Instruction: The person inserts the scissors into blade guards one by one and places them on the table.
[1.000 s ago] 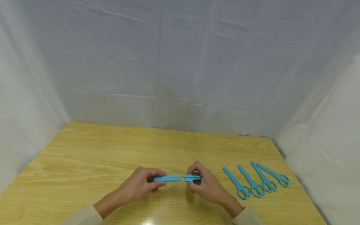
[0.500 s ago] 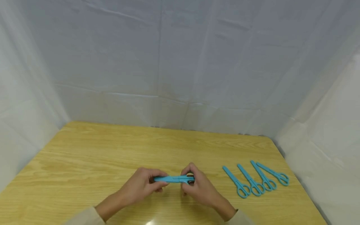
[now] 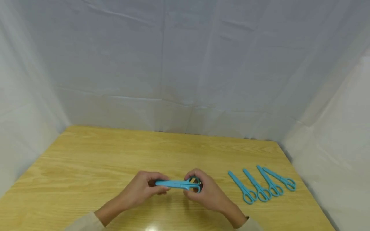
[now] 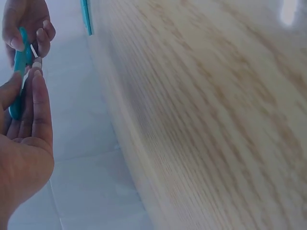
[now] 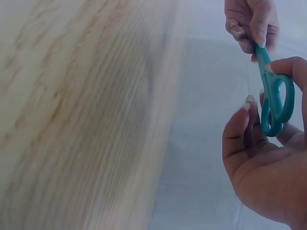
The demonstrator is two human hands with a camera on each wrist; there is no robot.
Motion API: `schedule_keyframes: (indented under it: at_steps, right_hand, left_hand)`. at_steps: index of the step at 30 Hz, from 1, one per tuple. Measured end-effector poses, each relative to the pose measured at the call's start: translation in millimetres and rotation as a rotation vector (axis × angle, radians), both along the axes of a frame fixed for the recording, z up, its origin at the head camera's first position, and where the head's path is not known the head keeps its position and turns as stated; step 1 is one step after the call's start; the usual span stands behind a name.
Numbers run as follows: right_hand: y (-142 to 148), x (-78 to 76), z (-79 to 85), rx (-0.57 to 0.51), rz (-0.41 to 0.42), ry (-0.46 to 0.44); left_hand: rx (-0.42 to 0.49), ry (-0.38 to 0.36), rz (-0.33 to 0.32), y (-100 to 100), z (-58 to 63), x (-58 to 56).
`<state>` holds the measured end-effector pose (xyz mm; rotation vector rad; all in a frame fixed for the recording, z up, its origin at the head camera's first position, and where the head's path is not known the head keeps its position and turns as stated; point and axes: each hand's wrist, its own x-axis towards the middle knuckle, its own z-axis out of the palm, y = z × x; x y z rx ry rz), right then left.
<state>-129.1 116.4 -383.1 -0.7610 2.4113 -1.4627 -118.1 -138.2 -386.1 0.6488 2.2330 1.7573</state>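
Note:
A pair of light-blue scissors (image 3: 177,184) lies level between both hands, above the wooden table. Its blades are inside a matching blue cap, pointing left, and no bare metal shows. My left hand (image 3: 140,186) pinches the capped tip between thumb and fingers. At the other end my right hand (image 3: 209,192) has its fingers and thumb curled around the finger loops. In the right wrist view, one fingertip of that hand touches the scissors (image 5: 271,91) near the pivot, and the other fingers curl loosely below the loops. The left wrist view shows the left thumb (image 4: 9,91) pressed along the cap.
Several more capped blue scissors (image 3: 251,186) lie fanned out on the right part of the table (image 3: 115,150), loops toward the person. White sheets (image 3: 185,64) hang behind the table and on both sides.
A second ago metal showed between cap and handles; the right hand has moved left, pushing the blades into the cap. Its fingers have since loosened, showing more of the loops.

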Motion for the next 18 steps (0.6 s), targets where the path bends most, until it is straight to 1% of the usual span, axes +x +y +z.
schedule_keyframes:
  at_steps: [4,7,10,12,14,18]
  right_hand:
    - [3,2.7,-0.9,0.024,0.002,0.014]
    - [6,4.9,-2.6,0.027,0.027,-0.02]
    - [8,7.5,-5.1,0.031,0.028,-0.031]
    - [10,9.5,-6.8,0.034,0.006,-0.036]
    - [12,11.3,-7.2,0.034,-0.037,-0.055]
    - [22,13.9,-6.3,0.024,-0.125,-0.098]
  left_hand:
    - [0.004,-0.013,-0.026,3,-1.5,1.1]
    - [0.012,-0.027,-0.064,7,-2.0,1.1]
    - [-0.007,-0.006,-0.085,12,-2.8,0.2]
    - [-0.037,0.024,-0.084,14,-3.2,-0.4]
    - [-0.06,0.034,-0.073,15,-3.1,-1.3]
    - [-0.063,0.04,-0.041,13,-4.0,-4.1]
